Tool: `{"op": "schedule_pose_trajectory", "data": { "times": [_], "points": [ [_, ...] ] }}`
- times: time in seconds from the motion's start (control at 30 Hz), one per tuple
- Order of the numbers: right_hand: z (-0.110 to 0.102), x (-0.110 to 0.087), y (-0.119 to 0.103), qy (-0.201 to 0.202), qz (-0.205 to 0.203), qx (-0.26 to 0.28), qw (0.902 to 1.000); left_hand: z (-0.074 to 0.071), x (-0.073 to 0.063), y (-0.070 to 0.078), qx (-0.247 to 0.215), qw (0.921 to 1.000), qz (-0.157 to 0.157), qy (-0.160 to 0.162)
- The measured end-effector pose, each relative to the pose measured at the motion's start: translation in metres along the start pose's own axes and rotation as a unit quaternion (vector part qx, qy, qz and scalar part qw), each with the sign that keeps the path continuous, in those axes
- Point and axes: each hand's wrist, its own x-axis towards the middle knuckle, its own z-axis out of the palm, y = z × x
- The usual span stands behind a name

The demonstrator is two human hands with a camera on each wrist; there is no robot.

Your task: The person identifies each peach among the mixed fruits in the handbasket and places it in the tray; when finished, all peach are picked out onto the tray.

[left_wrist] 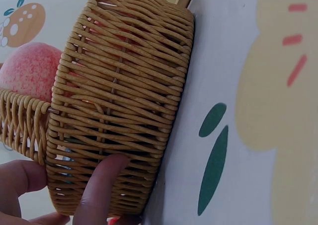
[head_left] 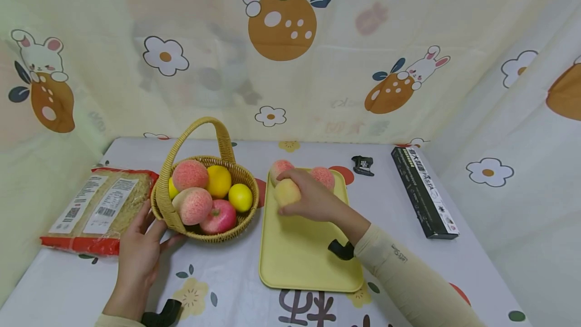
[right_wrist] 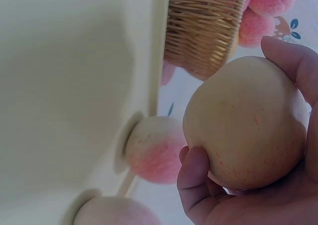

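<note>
My right hand (head_left: pixel 313 198) grips a pale peach (right_wrist: pixel 248 120) above the far half of the yellow tray (head_left: pixel 308 261). Two pink peaches, one left (head_left: pixel 281 167) and one right (head_left: pixel 323 177), lie at the tray's far end. To the left stands a wicker basket (left_wrist: pixel 119 86) with an upright handle. Inside are two pink-white peaches (head_left: pixel 195 206), a red apple-like fruit (head_left: pixel 219 217), an orange (head_left: pixel 219 181) and yellow fruits (head_left: pixel 240 198). My left hand (head_left: pixel 140 256) touches the basket's near left side, its thumb laid along the wicker and its fingers spread.
A clear bag of grain-like food with red edges (head_left: pixel 100 211) lies left of the basket. A black pasta box (head_left: pixel 424 191) is at the right, and a small black packet (head_left: pixel 363 165) lies beyond the tray. Patterned curtains (head_left: pixel 204 100) enclose the table's back and sides.
</note>
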Motion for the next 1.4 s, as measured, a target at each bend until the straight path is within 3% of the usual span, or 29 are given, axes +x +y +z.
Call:
{"op": "schedule_pose_trajectory", "data": {
  "times": [0.2,0.37,0.77,1.4],
  "points": [
    [0.005,-0.004,0.011,0.0,0.006,-0.025,0.9997,0.0,0.001,0.0,0.002,1.0,-0.003,0.006],
    [0.013,-0.002,0.014,-0.025,0.014,-0.046,0.9986,0.001,0.002,0.0,0.0,1.0,-0.008,0.005],
    [0.026,0.004,0.014,-0.067,0.004,-0.002,0.9977,0.001,0.0,0.0,-0.002,1.0,-0.004,0.004],
    [0.019,-0.002,0.01,-0.057,0.03,-0.036,0.9973,0.0,0.001,0.001,-0.004,1.0,-0.007,0.002]
  ]
}}
